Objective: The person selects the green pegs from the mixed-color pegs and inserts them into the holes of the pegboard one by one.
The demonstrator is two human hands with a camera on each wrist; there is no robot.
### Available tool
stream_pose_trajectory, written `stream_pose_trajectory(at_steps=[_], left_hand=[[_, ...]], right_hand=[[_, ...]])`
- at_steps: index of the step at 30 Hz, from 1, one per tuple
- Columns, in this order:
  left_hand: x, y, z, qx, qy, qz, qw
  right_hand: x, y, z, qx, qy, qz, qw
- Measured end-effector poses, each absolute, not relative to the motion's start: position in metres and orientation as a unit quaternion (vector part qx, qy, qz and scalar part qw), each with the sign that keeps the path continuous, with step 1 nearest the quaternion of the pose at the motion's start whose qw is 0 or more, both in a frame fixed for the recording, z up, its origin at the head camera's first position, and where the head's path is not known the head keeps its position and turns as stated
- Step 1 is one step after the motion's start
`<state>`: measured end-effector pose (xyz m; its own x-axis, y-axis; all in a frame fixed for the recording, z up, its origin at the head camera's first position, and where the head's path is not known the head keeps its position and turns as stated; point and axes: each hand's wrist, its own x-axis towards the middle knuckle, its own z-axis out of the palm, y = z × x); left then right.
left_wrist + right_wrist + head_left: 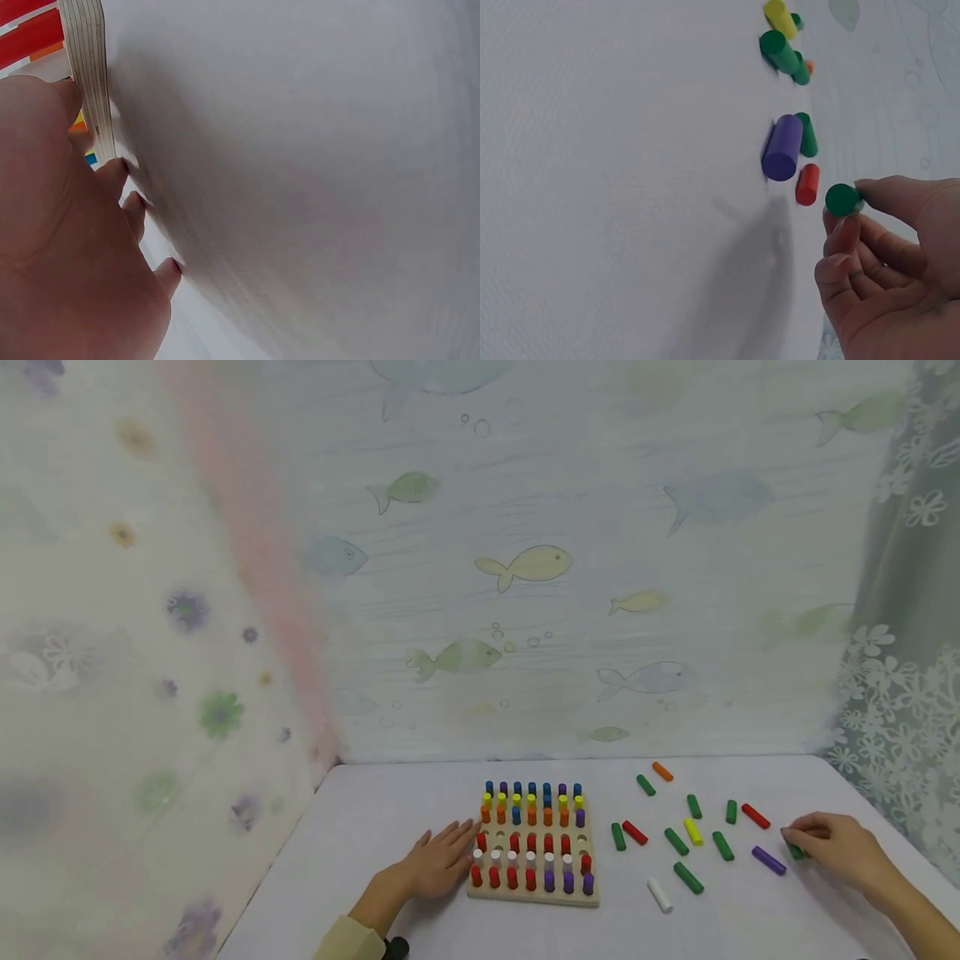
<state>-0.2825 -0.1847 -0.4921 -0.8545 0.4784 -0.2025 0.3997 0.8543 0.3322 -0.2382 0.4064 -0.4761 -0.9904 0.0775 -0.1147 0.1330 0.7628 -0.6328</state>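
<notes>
My left hand (437, 862) lies flat with extended fingers at the left edge of a wooden pegboard (534, 898). In the left wrist view, the fingertips (112, 174) are right by the board's layered side (91, 71). Rows of blue, purple, yellow, orange, red and white pegs stand upright in the board, and a couple of bare holes show in the row with red pegs. At the far right, my right hand (840, 852) pinches a green peg (843, 200) between thumb and fingers, its round end facing the wrist camera.
Loose pegs lie scattered right of the board: several green ones (687, 877), two red ones (755, 816), a purple one (768, 860), a yellow one (693, 832), a white one (660, 895) and an orange one (662, 771). Patterned cloth (525, 610) hangs behind the white table (360, 827).
</notes>
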Motion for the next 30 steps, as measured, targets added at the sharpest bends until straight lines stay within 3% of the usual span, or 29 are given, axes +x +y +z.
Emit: stream_pose_trajectory(at_steps=[30], left_hand=[[-0.279, -0.183, -0.481, 0.221, 0.952, 0.131, 0.165]], right_hand=[[-0.231, 0.366, -0.458, 0.051, 0.816, -0.573, 0.059]])
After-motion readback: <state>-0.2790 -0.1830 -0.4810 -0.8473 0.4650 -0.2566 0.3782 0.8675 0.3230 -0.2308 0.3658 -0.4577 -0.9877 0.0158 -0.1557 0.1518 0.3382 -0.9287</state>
